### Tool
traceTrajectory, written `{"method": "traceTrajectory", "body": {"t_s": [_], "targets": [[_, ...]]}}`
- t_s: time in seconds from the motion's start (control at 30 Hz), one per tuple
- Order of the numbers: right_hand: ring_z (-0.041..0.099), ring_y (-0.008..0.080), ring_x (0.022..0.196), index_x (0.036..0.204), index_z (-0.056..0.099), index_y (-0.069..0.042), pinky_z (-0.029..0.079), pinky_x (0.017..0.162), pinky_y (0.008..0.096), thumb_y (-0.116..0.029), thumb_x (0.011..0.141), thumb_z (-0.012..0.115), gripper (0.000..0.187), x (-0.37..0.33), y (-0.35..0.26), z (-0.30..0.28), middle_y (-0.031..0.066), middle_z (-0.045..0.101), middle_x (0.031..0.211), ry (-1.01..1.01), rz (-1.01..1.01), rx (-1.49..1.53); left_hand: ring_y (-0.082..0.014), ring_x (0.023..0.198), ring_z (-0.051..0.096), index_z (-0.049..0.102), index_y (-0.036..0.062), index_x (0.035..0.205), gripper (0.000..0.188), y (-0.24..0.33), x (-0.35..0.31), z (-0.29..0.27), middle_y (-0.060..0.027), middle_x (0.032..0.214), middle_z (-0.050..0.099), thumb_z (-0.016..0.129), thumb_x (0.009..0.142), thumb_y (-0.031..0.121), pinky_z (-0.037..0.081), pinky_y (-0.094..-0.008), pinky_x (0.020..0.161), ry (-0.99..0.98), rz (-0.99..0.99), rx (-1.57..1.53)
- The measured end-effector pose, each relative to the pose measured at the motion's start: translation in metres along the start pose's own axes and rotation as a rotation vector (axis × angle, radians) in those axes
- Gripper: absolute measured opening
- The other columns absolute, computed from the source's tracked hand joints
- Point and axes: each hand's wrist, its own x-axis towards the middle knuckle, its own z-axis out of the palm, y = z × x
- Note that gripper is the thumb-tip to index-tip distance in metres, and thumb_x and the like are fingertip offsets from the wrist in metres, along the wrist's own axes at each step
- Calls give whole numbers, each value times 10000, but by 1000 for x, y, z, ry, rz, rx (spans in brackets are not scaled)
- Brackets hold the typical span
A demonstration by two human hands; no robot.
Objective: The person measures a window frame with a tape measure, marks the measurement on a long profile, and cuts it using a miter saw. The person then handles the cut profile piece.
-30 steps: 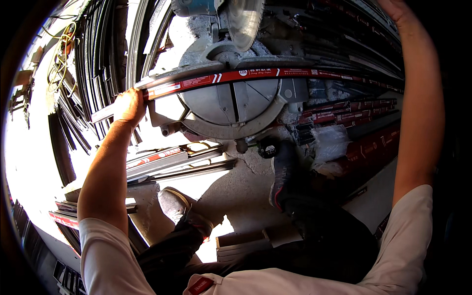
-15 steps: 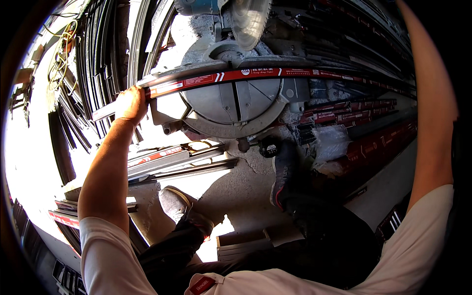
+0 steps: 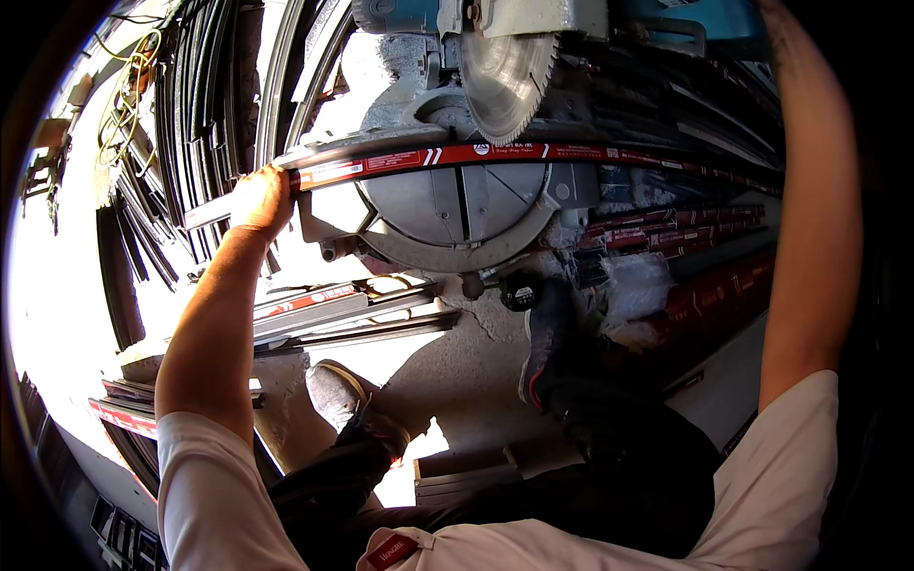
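My left hand (image 3: 259, 197) grips the left end of a long dark metal profile with a red label strip (image 3: 533, 154). The profile lies across the round grey table of a mitre saw (image 3: 457, 214). The toothed circular saw blade (image 3: 505, 81) hangs just above the profile, under a blue-green motor housing (image 3: 400, 14). My right arm (image 3: 809, 219) reaches up toward the top of the saw, and its hand is out of the picture beyond the top edge.
Bundles of dark metal profiles (image 3: 205, 114) lean at the left. More red-labelled profiles (image 3: 705, 224) are stacked at the right. Loose profiles (image 3: 343, 309) lie on the concrete floor by my shoes (image 3: 333, 390). Coiled cable (image 3: 133, 57) hangs top left.
The saw blade and its housing have come down closer to the profile. My right arm has shifted slightly. My left hand stays on the profile's end.
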Motion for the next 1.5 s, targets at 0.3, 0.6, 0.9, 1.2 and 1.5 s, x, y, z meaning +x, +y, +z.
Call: {"method": "traceTrajectory", "body": {"t_s": [0.3,0.6,0.9,1.2,1.5], "targets": [[618,107,643,1480,458,-67,549,540,256,-180,1072,523,429,-122,19,60,80,648,1067,230,-117,-111,-330,860,754,680,26,965,170,-3,-9,-2,-173,910,743,591,911,161,586,-433,819,-79,-32,87],[597,80,690,1548,309,-39,575,613,259,-40,1063,475,512,-189,74,64,140,608,1194,137,-280,-80,-320,906,751,690,32,972,167,4,-1,-7,-168,942,734,594,893,144,576,-430,846,-93,-14,88],[584,78,671,1562,252,-29,554,591,241,-36,1048,484,564,-209,91,83,159,597,1186,203,-294,-57,-313,914,754,689,35,980,156,7,-3,-7,-164,952,742,609,894,137,577,-427,852,-89,-29,135],[579,79,668,1568,232,-26,548,586,238,-49,1056,481,570,-209,96,83,163,598,1188,195,-319,-49,-320,917,750,684,33,985,160,3,-4,-7,-170,946,735,606,891,137,575,-437,858,-93,-23,74],[583,82,675,1564,230,-17,546,572,236,-55,1053,489,574,-209,98,82,158,606,1180,184,-341,-38,-333,922,744,679,28,976,156,2,-5,-8,-180,953,730,606,901,143,567,-447,866,-86,-14,61]]}}
